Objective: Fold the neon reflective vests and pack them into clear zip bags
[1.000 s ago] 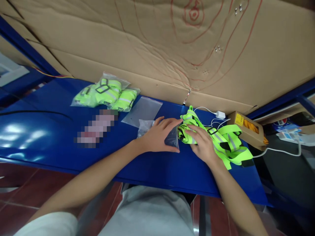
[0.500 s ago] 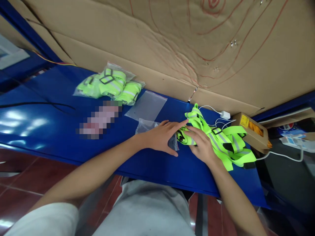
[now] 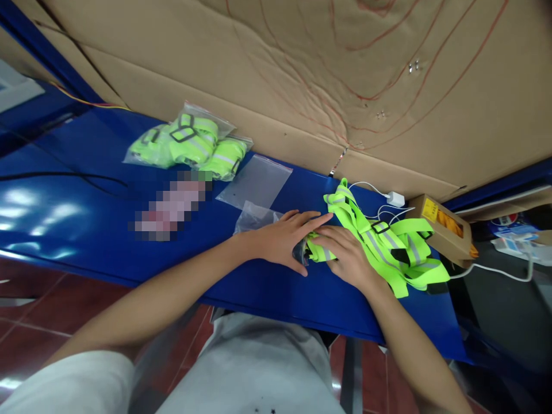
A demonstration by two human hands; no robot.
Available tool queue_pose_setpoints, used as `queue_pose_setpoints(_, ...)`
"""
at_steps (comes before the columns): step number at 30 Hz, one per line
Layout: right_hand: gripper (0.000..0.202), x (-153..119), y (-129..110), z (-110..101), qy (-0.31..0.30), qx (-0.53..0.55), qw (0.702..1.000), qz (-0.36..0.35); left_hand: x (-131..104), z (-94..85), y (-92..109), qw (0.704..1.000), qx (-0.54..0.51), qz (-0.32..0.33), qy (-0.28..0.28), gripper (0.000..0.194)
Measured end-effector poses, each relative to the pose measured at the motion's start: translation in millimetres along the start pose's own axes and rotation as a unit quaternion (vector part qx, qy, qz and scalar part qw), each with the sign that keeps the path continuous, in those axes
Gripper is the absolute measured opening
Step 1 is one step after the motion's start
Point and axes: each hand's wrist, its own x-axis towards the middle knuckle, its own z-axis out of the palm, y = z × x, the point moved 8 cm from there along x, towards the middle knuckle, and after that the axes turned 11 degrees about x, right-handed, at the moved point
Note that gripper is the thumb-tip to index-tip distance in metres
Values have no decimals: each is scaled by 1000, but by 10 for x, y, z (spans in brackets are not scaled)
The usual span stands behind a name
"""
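Note:
My left hand (image 3: 282, 240) cups a clear plastic bag (image 3: 254, 218), its thumb and index finger spread wide about the bag's mouth. Much of the bag is hidden under that hand. Opposite it, my right hand (image 3: 347, 256) has its fingers closed over a folded bundle of neon-yellow reflective strap (image 3: 321, 252). The bundle's left end sits at the bag's mouth, between my left thumb and index finger; how deep it goes in cannot be seen. Just right of my right hand lies a loose reflective harness (image 3: 382, 244) with grey stripes and black buckles.
Bagged reflective harnesses (image 3: 194, 144) lie at the back left of the blue table (image 3: 95, 241). A flat clear bag (image 3: 256, 181) lies beside them, near a pixelated pinkish item (image 3: 172, 210). At right are a white charger (image 3: 395, 199) with cable and a cardboard box (image 3: 451, 236). A cardboard panel (image 3: 276, 98) stands behind.
My right hand has moved slightly left, bringing the folded strap bundle closer into my left hand at the bag's mouth. The view has shifted a little.

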Motion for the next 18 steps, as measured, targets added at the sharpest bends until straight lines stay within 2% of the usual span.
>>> queue_pose_setpoints(3,51,2,-27,88,-24,28,999,7,1,12,19,999,-41,18,18,133)
queue_pose_setpoints(7,54,19,-69,92,-30,-19,999,-4,1,15,36,997,-68,21,18,132)
queue_pose_setpoints(13,54,20,-41,74,-39,-48,998,-11,-26,-30,-15,999,34,0,-27,144)
queue_pose_setpoints(18,46,36,-29,165,-75,-12,997,32,-29,-44,-42,998,53,-17,-42,128)
